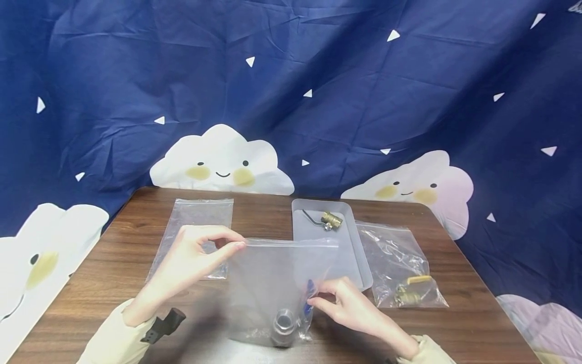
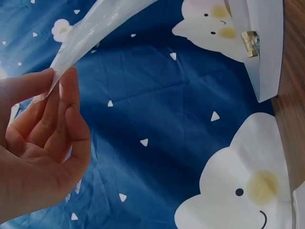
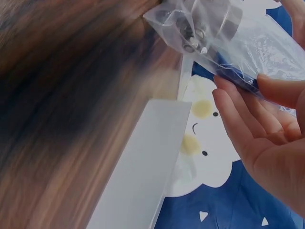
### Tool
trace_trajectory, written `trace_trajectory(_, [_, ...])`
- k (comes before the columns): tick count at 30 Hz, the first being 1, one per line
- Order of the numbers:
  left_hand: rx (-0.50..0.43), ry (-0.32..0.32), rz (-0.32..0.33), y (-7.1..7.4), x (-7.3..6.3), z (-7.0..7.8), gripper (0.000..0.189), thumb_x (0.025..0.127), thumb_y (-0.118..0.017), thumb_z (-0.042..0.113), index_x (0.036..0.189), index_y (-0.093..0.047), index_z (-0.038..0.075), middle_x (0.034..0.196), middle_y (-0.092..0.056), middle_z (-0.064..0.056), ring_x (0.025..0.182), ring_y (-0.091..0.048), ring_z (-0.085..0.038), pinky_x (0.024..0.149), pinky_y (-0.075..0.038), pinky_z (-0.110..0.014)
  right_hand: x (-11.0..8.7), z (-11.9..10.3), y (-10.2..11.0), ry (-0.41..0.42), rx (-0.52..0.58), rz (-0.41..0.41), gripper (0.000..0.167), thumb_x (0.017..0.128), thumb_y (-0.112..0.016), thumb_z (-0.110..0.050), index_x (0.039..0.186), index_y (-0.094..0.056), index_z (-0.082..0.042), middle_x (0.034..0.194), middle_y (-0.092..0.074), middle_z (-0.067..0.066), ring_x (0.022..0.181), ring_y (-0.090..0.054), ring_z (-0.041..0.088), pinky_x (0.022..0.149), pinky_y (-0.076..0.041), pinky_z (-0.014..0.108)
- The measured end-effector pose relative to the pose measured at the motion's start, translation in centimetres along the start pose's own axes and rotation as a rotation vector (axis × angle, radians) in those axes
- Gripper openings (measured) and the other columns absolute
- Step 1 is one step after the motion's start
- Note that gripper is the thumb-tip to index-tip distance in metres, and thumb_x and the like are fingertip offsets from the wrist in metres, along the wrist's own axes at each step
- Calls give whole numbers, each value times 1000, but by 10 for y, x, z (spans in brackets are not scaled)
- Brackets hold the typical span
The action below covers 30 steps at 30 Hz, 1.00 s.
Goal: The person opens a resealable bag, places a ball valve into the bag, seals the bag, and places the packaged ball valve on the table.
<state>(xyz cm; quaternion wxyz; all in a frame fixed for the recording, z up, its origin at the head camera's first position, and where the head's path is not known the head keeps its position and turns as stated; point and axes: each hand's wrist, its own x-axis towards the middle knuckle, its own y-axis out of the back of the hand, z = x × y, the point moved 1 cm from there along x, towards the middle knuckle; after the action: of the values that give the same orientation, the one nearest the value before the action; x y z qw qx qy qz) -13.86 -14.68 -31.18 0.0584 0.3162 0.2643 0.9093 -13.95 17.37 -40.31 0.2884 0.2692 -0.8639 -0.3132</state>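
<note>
A transparent zip bag [image 1: 259, 283] hangs upright between the hands near the front of the table. Inside, at its lower right, is a silver ball valve [image 1: 284, 326] with a blue lever handle [image 1: 310, 296]. The left hand [image 1: 193, 255] pinches the bag's top left corner between thumb and forefinger, and the left wrist view shows the plastic film [image 2: 90, 36] leading up from those fingers. Through the bag's right side, the right hand [image 1: 352, 308] pinches the blue handle; in the right wrist view the metal body [image 3: 224, 19] sits beyond the fingertips, behind plastic.
Behind the bag, a grey tray [image 1: 359, 247] holds a brass valve [image 1: 332, 220] with a dark lever. A flat transparent bag [image 1: 200, 212] lies at the back left. To the right, another bag [image 1: 391, 247] contains a yellow-handled valve [image 1: 409, 293].
</note>
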Motion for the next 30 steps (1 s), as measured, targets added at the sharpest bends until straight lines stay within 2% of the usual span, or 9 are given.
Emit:
trace_trajectory(3, [12, 43, -5, 4, 0, -5, 8, 89, -75, 24, 91, -75, 32, 77, -71, 18, 67, -61, -3, 60, -48, -18, 2, 0, -5, -18, 31, -25, 6, 93, -68, -17, 89, -72, -16, 79, -74, -1, 57, -38, -11, 46, -39, 12])
trace_trajectory(7, [26, 107, -22, 9, 3, -16, 5, 90, -73, 28, 92, -75, 32, 77, -71, 17, 67, -64, -3, 60, -51, -20, 4, 0, -12, -41, 55, -44, 8, 94, -67, -19, 88, -72, -15, 78, -73, 0, 62, -44, -9, 52, -44, 13])
trace_trajectory(13, [-5, 209, -64, 13, 7, -39, 7, 91, -71, 32, 94, -76, 28, 80, -73, 11, 68, -68, -8, 65, -54, -23, 8, 0, -21, -107, 99, -74, 11, 96, -64, -23, 99, -73, -16, 95, -77, -3, 82, -59, -5, 71, -54, 18])
trace_trajectory(18, [-26, 258, -82, 15, 10, -54, 13, 92, -70, 32, 97, -76, 22, 80, -74, 5, 67, -68, -10, 68, -52, -22, 12, 2, -31, -156, 230, -101, 21, 100, -57, -22, 111, -68, -8, 108, -75, 10, 99, -69, 7, 84, -59, 23])
trace_trajectory(21, [-50, 273, -87, 16, 11, -61, 14, 92, -70, 31, 98, -76, 20, 80, -74, 1, 67, -68, -11, 68, -52, -21, 12, 3, -36, -166, 314, -107, 25, 102, -53, -19, 119, -63, -3, 113, -70, 19, 102, -70, 14, 86, -60, 26])
trace_trajectory(25, [-63, 297, -84, 15, 14, -72, 16, 92, -70, 32, 99, -76, 18, 76, -72, 0, 66, -66, -11, 67, -51, -22, 11, 5, -41, -170, 304, -115, 30, 102, -54, -21, 128, -55, -7, 117, -69, 17, 105, -69, 13, 86, -60, 26])
trace_trajectory(27, [-65, 313, -87, 14, 16, -77, 18, 93, -69, 33, 99, -76, 17, 74, -71, 0, 67, -65, -11, 66, -51, -22, 10, 4, -43, -172, 281, -131, 38, 100, -58, -23, 134, -49, -9, 115, -71, 16, 103, -70, 11, 82, -60, 25])
trace_trajectory(30, [-69, 322, -86, 13, 17, -83, 19, 93, -69, 32, 100, -76, 16, 73, -70, 0, 67, -66, -12, 66, -52, -23, 9, 4, -46, -197, 280, -164, 59, 95, -65, -24, 146, -37, -11, 112, -73, 14, 96, -71, 8, 73, -59, 23])
